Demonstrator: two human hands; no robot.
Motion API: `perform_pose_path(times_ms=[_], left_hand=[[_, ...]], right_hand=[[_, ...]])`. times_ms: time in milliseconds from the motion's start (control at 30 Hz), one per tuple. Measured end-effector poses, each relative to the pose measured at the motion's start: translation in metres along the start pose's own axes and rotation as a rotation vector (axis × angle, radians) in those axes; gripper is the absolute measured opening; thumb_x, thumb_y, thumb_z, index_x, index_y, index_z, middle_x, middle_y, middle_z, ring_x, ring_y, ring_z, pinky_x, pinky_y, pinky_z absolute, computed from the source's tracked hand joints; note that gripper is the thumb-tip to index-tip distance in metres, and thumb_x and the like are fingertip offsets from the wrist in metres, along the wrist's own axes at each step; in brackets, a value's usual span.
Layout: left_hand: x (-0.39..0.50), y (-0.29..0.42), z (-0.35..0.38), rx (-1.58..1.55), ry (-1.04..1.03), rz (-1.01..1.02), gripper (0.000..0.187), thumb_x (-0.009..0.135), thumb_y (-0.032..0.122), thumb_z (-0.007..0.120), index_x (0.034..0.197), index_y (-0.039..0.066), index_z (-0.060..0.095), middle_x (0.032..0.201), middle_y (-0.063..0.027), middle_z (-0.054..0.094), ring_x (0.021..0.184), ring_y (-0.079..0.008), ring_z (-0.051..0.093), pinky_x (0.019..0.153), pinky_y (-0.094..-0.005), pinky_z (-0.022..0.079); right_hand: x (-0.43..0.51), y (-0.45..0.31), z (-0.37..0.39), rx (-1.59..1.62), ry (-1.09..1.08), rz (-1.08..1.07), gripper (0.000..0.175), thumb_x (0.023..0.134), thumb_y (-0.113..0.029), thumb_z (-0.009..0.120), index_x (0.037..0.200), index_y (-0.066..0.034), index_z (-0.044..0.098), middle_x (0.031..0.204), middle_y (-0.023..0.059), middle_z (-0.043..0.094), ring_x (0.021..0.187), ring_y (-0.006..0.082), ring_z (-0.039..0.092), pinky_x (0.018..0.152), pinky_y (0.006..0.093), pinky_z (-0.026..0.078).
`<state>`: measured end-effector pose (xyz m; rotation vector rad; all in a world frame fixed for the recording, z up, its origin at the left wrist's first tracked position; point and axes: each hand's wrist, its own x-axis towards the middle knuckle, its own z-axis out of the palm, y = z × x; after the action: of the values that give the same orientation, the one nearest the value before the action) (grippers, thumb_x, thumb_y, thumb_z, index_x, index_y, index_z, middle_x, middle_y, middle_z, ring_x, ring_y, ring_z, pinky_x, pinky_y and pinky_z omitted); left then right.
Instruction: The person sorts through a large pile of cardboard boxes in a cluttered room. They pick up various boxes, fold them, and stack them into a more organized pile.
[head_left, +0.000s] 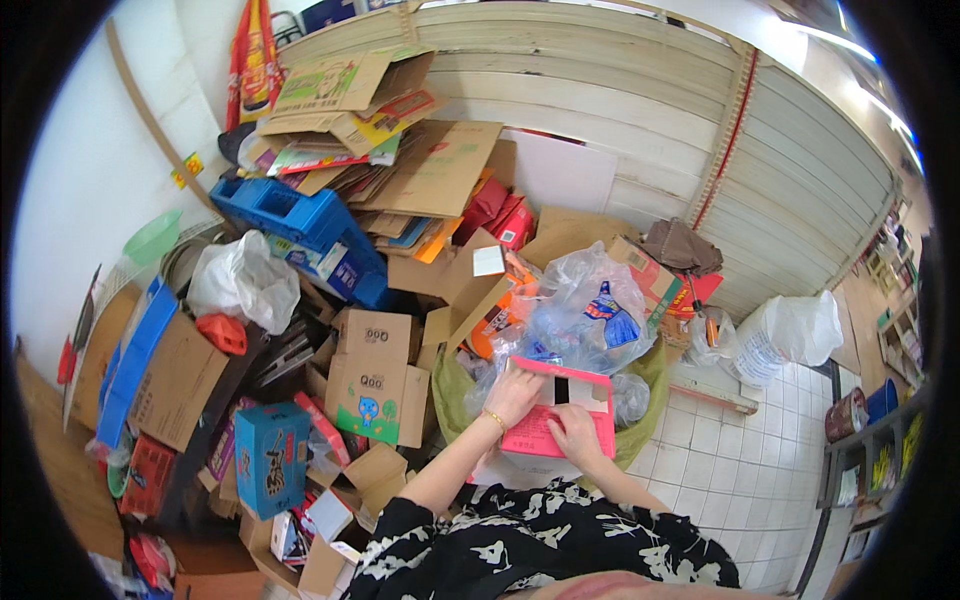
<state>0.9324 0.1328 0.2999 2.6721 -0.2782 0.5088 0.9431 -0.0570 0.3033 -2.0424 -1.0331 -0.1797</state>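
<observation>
A pink and white cardboard box (529, 442) stands before my body, its top partly raised with a dark gap showing. My left hand (516, 394), with a gold bracelet at the wrist, is at the box's upper left edge, its fingers partly hidden at the flap. On the top panel rests my right hand (574, 431), thumb and fingers bent near the gap. Just beyond the box, clear plastic bags (585, 307) fill a green woven sack (651, 405). An orange Nescafe carton (491, 319) leans at the sack's far left.
Flattened cardboard (427, 169) is piled on blue plastic crates (345, 247) at the back left. A Qoo carton (371, 382), a teal box (271, 457) and an opened carton (322, 562) lie to the left. White sacks (780, 337) stand right, by a shutter (600, 82).
</observation>
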Motion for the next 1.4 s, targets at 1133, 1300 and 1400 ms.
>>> perform_pose_path(times_ms=[1133, 1300, 1400], left_hand=[[0.045, -0.055, 0.065, -0.436, 0.085, -0.809, 0.053, 0.065, 0.053, 0.067, 0.079, 0.002, 0.067, 0.083, -0.0215, 0.064, 0.081, -0.0351, 0.062, 0.074, -0.0411, 0.048], [0.045, -0.037, 0.07, -0.446, 0.058, -0.84, 0.051, 0.066, 0.049, 0.07, 0.086, 0.003, 0.066, 0.087, -0.0191, 0.065, 0.083, -0.0332, 0.062, 0.076, -0.0401, 0.048], [0.048, -0.027, 0.067, -0.285, 0.085, -0.79, 0.06, 0.064, 0.046, 0.073, 0.104, 0.004, 0.059, 0.09, -0.0162, 0.062, 0.078, -0.0314, 0.061, 0.07, -0.0427, 0.047]], right_hand=[[-0.044, -0.046, -0.011, -0.33, 0.08, -0.273, 0.026, 0.071, -0.017, 0.068, 0.061, -0.0082, 0.046, 0.057, 0.0077, 0.044, 0.056, 0.0268, 0.045, 0.059, 0.0394, 0.033], [-0.002, -0.061, -0.013, -0.39, 0.078, -0.073, 0.024, 0.076, -0.02, 0.065, 0.088, -0.0017, 0.056, 0.082, 0.014, 0.055, 0.081, 0.0313, 0.053, 0.075, 0.0412, 0.04], [-0.014, -0.021, -0.015, -0.21, -0.185, 0.155, 0.026, 0.079, -0.019, 0.062, 0.094, 0.0011, 0.054, 0.088, 0.0171, 0.055, 0.085, 0.0336, 0.051, 0.076, 0.041, 0.041]])
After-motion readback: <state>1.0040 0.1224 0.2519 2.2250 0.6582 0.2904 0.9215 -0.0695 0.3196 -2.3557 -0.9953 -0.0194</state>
